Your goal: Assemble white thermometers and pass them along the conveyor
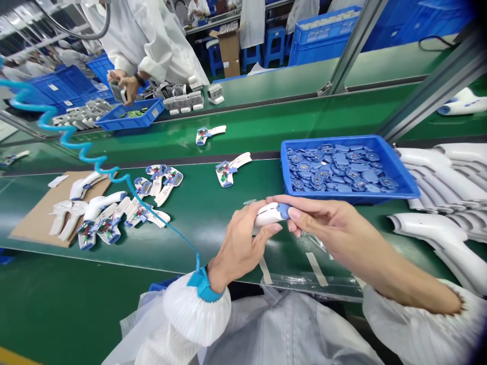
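Thermometer housing (268, 214), white and with a blue piece at its end, sits above the near counter (201, 238), held between both hands. Its body lies in the curled fingers (262, 230) of the left hand (239, 243), while the right hand (327, 225) pinches the blue end between thumb and forefinger. Neither hand is spread open, and both are closed on this one piece.

At far left, a cardboard sheet (38, 218) lies on the counter, with about nine white housings (108, 228) scattered on and beside it. Several show circuit boards with coloured wires, and their overlap makes the count uncertain. A blue coiled cord (68, 137) runs across them to a blue wrist strap (201, 286) on the left wrist.

Across the belt, a co-worker's hands (124, 86) work above a blue tray (129, 114). One more housing (232, 167) lies alone on the near counter, with open green surface between it and the hands.

At right, a blue tray (350, 167) holds too many blue parts (338, 170) to count, its near edge just beyond the right fingers. Further right are two stacks of white shells (441, 172), and clear plastic film (315, 241) lies under the right hand.
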A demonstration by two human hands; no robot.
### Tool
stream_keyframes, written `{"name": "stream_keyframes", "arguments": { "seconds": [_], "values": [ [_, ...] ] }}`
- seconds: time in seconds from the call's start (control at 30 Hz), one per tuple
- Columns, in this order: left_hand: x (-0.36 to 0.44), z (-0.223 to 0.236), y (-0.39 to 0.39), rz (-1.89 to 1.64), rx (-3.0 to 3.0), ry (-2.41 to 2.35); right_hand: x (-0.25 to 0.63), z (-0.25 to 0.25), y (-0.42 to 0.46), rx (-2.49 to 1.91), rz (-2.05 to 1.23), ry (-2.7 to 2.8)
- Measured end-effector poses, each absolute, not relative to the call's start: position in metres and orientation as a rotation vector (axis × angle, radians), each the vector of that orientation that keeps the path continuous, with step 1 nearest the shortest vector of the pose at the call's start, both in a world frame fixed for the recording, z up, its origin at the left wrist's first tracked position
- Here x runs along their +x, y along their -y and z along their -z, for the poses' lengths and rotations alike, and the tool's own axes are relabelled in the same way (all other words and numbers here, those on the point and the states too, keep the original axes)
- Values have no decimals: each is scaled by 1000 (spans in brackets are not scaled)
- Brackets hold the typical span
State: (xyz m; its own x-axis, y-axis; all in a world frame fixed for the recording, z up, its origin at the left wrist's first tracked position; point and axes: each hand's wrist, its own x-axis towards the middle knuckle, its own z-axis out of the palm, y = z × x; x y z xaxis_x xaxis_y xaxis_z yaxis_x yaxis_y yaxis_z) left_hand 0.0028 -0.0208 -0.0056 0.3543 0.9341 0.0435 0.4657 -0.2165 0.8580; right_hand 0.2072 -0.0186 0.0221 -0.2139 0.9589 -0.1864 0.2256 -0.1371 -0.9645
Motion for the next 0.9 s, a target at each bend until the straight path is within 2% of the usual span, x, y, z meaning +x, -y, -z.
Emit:
{"name": "stream_keyframes", "arguments": {
  "seconds": [0.17, 0.37, 0.47, 0.6, 0.77, 0.9],
  "values": [
    [1, 3, 20, -573, 1951, -1201, 203, -9, 24, -1429, -907, 1749],
    [6, 8, 17, -546, 2151, -1245, 199, 6, 27, -1250, -611, 1926],
    [8, 13, 11, -537, 2301, -1333, 193, 18, 30, -1305, -466, 1882],
    [5, 19, 14, -532, 2393, -1291, 195, 29, 41, -1483, -619, 1802],
    [12, 44, 28, -1047, 2041, -1731, 197, 26, 56, -1489, -899, 1835],
    [18, 59, 21, -1157, 2007, -1842, 175, 29, 68, -1408, -790, 1893]
  ]
}}
